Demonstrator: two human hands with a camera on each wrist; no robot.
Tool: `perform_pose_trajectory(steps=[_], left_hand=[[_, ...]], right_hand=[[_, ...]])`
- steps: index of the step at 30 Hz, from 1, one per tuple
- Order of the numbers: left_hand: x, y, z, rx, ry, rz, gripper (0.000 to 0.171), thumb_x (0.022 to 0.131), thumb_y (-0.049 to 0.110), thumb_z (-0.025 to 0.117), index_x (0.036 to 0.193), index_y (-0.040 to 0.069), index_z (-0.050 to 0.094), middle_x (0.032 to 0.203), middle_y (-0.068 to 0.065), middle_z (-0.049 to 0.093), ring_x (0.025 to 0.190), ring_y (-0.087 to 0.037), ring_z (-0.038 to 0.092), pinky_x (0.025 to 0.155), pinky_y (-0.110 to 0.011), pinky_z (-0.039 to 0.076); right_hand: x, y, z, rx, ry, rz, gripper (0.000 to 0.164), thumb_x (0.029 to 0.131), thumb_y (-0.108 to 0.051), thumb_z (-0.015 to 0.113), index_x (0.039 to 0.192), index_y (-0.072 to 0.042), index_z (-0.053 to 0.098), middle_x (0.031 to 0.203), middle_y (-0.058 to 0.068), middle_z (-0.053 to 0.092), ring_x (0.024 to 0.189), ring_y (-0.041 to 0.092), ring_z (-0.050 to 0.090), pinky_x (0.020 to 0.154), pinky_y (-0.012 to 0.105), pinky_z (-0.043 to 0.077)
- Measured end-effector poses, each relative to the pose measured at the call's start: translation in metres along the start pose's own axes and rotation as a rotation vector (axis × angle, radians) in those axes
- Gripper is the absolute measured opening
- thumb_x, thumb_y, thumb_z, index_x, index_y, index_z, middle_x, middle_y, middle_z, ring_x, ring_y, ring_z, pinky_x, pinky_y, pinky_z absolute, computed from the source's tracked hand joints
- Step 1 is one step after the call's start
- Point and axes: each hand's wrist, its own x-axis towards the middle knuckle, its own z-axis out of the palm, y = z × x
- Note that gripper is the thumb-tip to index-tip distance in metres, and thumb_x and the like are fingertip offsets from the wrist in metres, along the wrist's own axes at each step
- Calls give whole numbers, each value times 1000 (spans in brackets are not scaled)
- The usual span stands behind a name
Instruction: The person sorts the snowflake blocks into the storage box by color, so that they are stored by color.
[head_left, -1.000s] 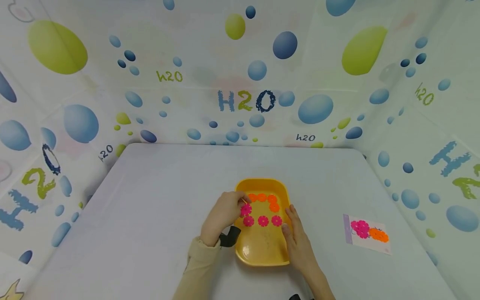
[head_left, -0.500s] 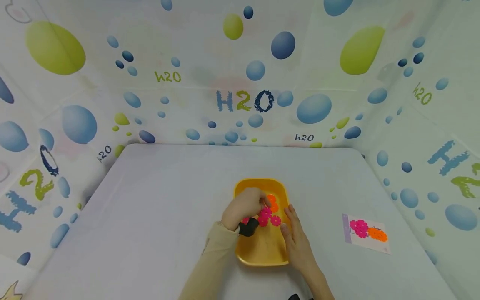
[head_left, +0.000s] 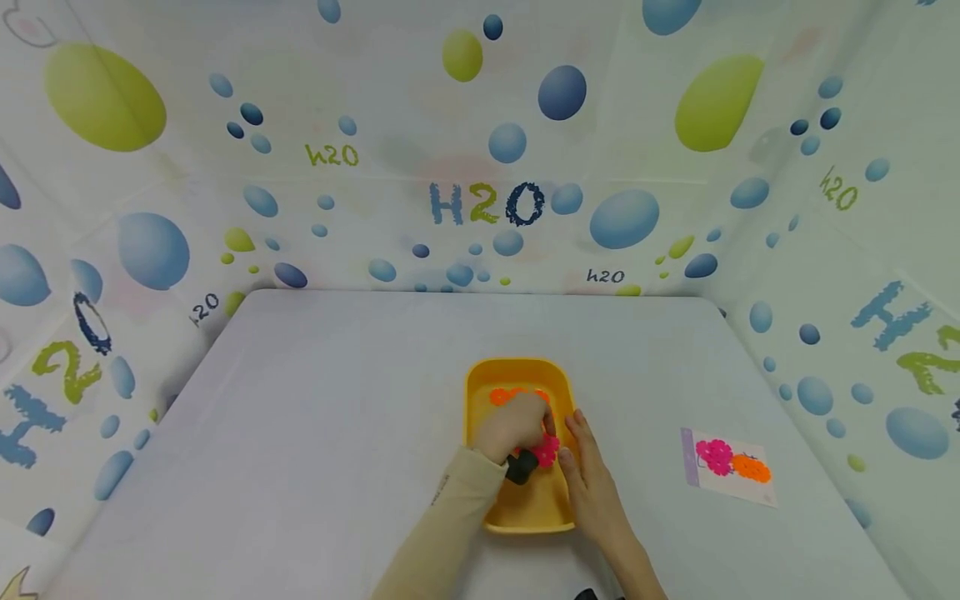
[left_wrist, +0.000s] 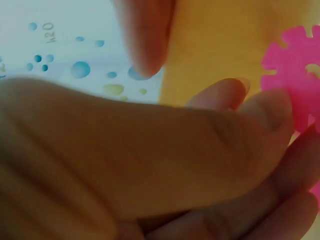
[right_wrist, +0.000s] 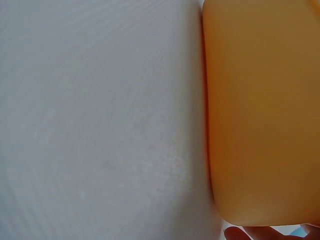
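Observation:
Inside the yellow tray [head_left: 528, 508], my left hand [head_left: 513, 425] pinches a pink notched plastic disc [left_wrist: 290, 65] between thumb and fingers. Another pink disc [head_left: 546, 458] shows just below those fingertips, overlapping it in the head view. Orange discs [head_left: 498, 397] lie along the tray's far end, partly covered by the left hand. My right hand [head_left: 596, 492] rests against the tray's right side with its fingers straight. The right wrist view shows the tray's outer wall [right_wrist: 265, 110] with fingertips at its lower edge.
To the right on the white table [head_left: 337, 417] lies a card [head_left: 731, 467] bearing pink and orange disc shapes. A black strap [head_left: 521, 467] sits on the left wrist. A bubble-patterned cloth wall [head_left: 390, 100] surrounds the table's back and sides.
My left hand has carried the pink disc from the tray's left side rightward across the row, then slightly nearer. The right hand has stayed at the tray's right edge.

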Motion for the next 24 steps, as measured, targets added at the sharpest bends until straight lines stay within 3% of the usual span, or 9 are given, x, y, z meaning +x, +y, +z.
perform_pose_trajectory(steps=[9,15,24], left_hand=[[5,7,11,-22,-12,-24,10,82,-1,67,83,8,70,86,-4,67,66,-14,52,52,-22,45],[8,8,20,14,-7,-13,11,80,-3,69,76,8,68,78,-3,67,65,-14,51,54,-21,44],[10,12,26,59,-19,-37,15,84,1,67,70,6,64,67,-2,58,60,-14,49,54,-20,42]], right_hand=[[0,1,0,5,-5,-7,51,105,-27,37,150,-4,29,161,15,21,145,42,26,110,62,28],[0,2,1,7,-2,-10,51,105,-26,38,150,-3,30,160,16,22,145,42,26,111,61,27],[0,3,1,9,-11,6,51,105,-28,37,151,-4,29,161,14,20,146,40,25,112,58,27]])
